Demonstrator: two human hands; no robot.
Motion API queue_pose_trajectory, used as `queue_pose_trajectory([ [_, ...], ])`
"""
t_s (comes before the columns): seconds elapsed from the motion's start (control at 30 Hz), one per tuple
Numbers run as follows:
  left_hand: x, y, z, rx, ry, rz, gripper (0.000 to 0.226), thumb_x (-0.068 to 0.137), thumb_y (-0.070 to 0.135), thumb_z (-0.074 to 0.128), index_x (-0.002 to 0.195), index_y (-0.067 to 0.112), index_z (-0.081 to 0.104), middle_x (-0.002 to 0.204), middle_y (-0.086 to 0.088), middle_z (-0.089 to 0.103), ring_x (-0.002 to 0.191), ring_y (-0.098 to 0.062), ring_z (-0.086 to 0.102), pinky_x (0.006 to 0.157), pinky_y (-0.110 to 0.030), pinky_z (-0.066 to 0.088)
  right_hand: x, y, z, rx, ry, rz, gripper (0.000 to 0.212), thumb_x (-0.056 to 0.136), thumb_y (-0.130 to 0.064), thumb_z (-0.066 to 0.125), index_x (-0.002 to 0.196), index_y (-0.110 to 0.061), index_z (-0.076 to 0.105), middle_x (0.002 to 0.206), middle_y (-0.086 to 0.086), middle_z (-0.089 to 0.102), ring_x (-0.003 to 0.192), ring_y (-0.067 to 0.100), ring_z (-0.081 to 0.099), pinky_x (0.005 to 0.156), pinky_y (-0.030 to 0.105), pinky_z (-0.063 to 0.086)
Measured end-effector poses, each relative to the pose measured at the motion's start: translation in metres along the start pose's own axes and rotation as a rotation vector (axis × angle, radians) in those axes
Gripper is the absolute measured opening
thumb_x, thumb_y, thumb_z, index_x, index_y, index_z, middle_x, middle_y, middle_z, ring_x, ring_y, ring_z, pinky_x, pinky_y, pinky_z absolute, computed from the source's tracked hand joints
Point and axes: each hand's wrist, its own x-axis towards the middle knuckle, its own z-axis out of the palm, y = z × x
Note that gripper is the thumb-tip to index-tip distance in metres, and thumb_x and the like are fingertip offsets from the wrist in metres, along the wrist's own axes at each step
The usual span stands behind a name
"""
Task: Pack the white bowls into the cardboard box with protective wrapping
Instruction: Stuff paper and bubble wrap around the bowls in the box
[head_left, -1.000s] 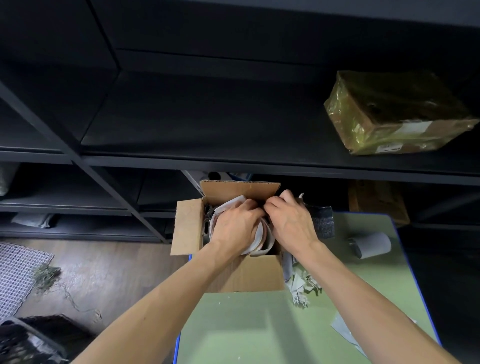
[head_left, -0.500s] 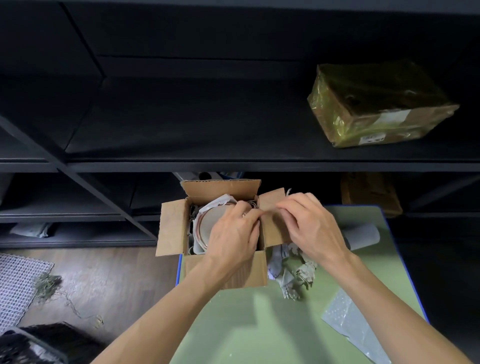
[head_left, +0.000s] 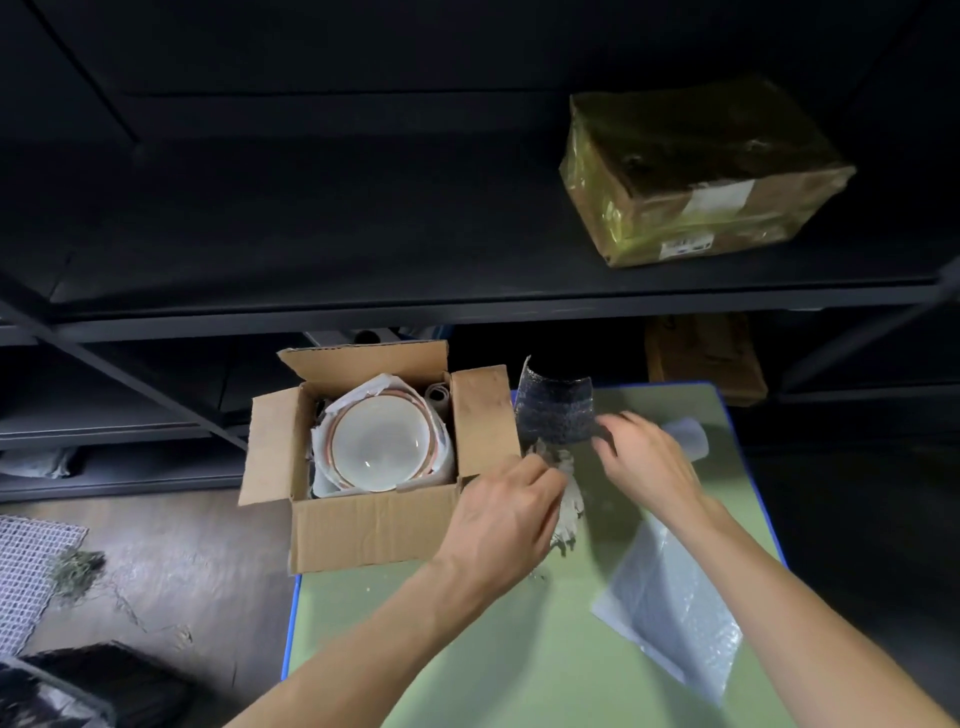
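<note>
Sitting on the far left corner of the green table (head_left: 467, 649) in the head view, the cardboard box (head_left: 363, 530) has all its flaps folded outward. A white bowl (head_left: 382, 447) with a thin reddish rim lies inside, mouth up, nested in white wrapping (head_left: 374, 387) that lines the walls around it. A small rolled sheet (head_left: 439, 395) stands in the box's far right corner.

Just right of the box, the left hand (head_left: 501, 514) reaches over the table with its fingers lightly bent, the tips against a wad of crumpled grey paper (head_left: 569, 514); I cannot tell whether they grip it. The right hand (head_left: 649, 462) is beside it, apart from it. Its fingers are loosely curled at the lower edge of a dark bubble sheet (head_left: 556, 410) that stands curved on the table. Blur hides whether they pinch it.

A clear bubble wrap sheet (head_left: 670, 608) lies flat under the right forearm, and a white foam roll (head_left: 688, 436) lies behind the right hand. A taped parcel (head_left: 696, 171) rests on the dark shelf (head_left: 311, 306) above.
</note>
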Motion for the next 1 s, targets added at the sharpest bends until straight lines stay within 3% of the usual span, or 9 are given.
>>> queue_pose_trajectory([
  [0.17,0.012,0.013,0.028,0.061,-0.081,-0.014,0.021,0.096,0.026,0.043,0.104,0.02,0.061,0.098,0.001,0.057,0.087,-0.023,0.053,0.073,-0.037,0.049,0.021,0.01,0.003,-0.041,-0.078,0.036,0.028,0.099,-0.03,0.051,0.109,-0.007,0.063,0.109,0.016,0.067,0.1,0.037,0.064,0.076,0.038,0.048],
  [0.33,0.02,0.012,0.038,0.121,-0.189,-0.155,0.041,0.092,0.024,0.051,0.133,0.022,0.05,0.119,-0.003,0.053,0.103,-0.027,0.052,0.075,-0.041,0.054,0.043,0.011,0.016,0.003,-0.171,0.135,0.045,0.103,-0.045,0.044,0.11,-0.001,0.054,0.11,0.021,0.064,0.107,0.036,0.061,0.083,0.038,0.045],
  [0.5,0.022,0.008,0.043,0.124,-0.188,-0.25,0.035,0.091,0.027,0.052,0.125,0.022,0.053,0.115,-0.005,0.053,0.104,-0.029,0.053,0.07,-0.043,0.057,0.05,0.01,0.027,0.164,-0.173,0.253,0.032,0.101,-0.033,0.05,0.114,-0.004,0.053,0.119,0.024,0.061,0.116,0.038,0.056,0.091,0.04,0.044],
  [0.67,0.024,0.01,0.048,0.106,-0.205,-0.259,0.039,0.095,0.029,0.049,0.132,0.02,0.047,0.124,-0.007,0.049,0.109,-0.029,0.051,0.08,-0.045,0.055,0.045,0.015,0.012,0.221,-0.07,0.282,0.023,0.096,-0.024,0.053,0.114,-0.01,0.057,0.113,0.02,0.067,0.106,0.039,0.063,0.081,0.039,0.048],
  [0.83,0.025,0.019,0.053,0.107,-0.197,-0.191,0.045,0.097,0.034,0.045,0.141,0.025,0.039,0.135,-0.004,0.043,0.111,-0.026,0.051,0.085,-0.04,0.053,0.019,0.038,-0.01,0.41,0.123,0.335,0.015,0.095,-0.021,0.058,0.107,-0.02,0.067,0.107,0.003,0.074,0.102,0.03,0.067,0.072,0.028,0.04],
  [0.9,0.028,0.025,0.05,0.089,-0.184,-0.17,0.044,0.097,0.033,0.045,0.14,0.024,0.039,0.134,-0.004,0.042,0.113,-0.027,0.05,0.085,-0.04,0.052,0.004,0.047,-0.019,0.509,0.171,0.328,0.015,0.094,-0.02,0.059,0.106,-0.022,0.068,0.107,-0.003,0.075,0.102,0.024,0.067,0.076,0.026,0.042],
  [1.0,0.031,0.034,0.04,0.087,-0.16,-0.105,0.044,0.097,0.039,0.036,0.14,0.025,0.038,0.131,-0.004,0.043,0.112,-0.026,0.049,0.082,-0.042,0.054,-0.016,0.058,-0.031,0.554,0.189,0.299,0.02,0.092,-0.017,0.057,0.104,-0.028,0.069,0.102,-0.007,0.074,0.1,0.019,0.067,0.087,0.034,0.051],
])
